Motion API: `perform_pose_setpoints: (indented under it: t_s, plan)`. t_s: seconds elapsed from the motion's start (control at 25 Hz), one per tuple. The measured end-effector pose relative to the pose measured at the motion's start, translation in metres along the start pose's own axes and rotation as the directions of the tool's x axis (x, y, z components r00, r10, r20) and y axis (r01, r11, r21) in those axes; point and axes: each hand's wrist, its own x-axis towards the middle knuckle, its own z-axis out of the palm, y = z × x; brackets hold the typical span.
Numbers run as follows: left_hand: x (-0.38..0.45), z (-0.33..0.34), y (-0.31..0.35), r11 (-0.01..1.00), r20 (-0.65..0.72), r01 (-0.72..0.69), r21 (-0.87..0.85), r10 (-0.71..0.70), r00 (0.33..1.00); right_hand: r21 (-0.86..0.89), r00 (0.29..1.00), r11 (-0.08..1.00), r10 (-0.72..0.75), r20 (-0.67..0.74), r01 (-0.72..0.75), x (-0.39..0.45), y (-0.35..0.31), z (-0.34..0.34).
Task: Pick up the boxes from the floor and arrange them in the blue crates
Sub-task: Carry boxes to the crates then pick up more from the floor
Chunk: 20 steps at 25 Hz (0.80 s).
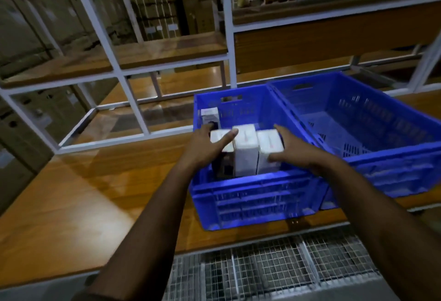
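Bracketing three upright white boxes (247, 150) inside the left blue crate (253, 195), the left hand (205, 144) and right hand (290, 150) pressed inward, fingers spread; even pressure and a level descent appeared advisable to seat them squarely.

Dim scene, motion blur, glare on boxes (245, 148), edges warped.

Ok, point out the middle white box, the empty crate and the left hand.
middle box (245, 150): head view, on its white top face.
empty crate (310, 106): head view, on its back wall.
left hand (207, 144): head view, on its back.
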Motion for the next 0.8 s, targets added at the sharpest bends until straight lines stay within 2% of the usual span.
perform_pose_setpoints:
  t_s: [0.04,0.12,0.16,0.24,0.4,0.56,0.64,0.72,0.8]
  plan:
    - [0.006,0.001,0.001,0.985,0.044,0.026,0.172,-0.035,0.998,-0.108,0.994,0.993,0.066,0.090,-0.057,0.005,0.003,0.001]
    - [0.019,0.003,0.000,0.869,0.165,-0.001,0.495,-0.093,0.982,-0.350,0.950,0.932,0.185,0.251,-0.089,0.017,0.007,0.002]
    - [0.024,0.005,-0.001,0.807,0.213,-0.045,0.589,-0.101,0.972,-0.432,0.926,0.897,0.234,0.298,-0.088,0.021,0.007,0.003]
    - [0.037,0.011,-0.007,0.728,0.269,-0.114,0.676,-0.100,0.958,-0.453,0.914,0.885,0.265,0.309,-0.103,0.025,0.007,0.009]
    - [0.048,0.021,-0.017,0.730,0.358,-0.191,0.656,-0.078,0.931,-0.384,0.952,0.914,0.225,0.206,-0.133,0.022,0.001,0.016]
    - [0.057,0.032,-0.022,0.807,0.458,-0.228,0.545,-0.058,0.887,-0.412,0.994,0.907,0.106,0.028,-0.085,0.020,0.006,0.020]
    - [0.056,0.039,-0.023,0.861,0.538,-0.225,0.457,-0.065,0.841,-0.391,0.996,0.916,0.077,-0.050,-0.091,0.016,0.007,0.024]
    - [0.054,0.044,-0.020,0.896,0.614,-0.245,0.370,-0.038,0.788,-0.376,0.981,0.922,0.021,-0.195,-0.095,0.011,0.007,0.027]
    - [0.054,0.048,-0.013,0.903,0.626,-0.293,0.315,0.035,0.779,-0.371,0.950,0.925,-0.046,-0.308,-0.076,0.007,0.007,0.029]
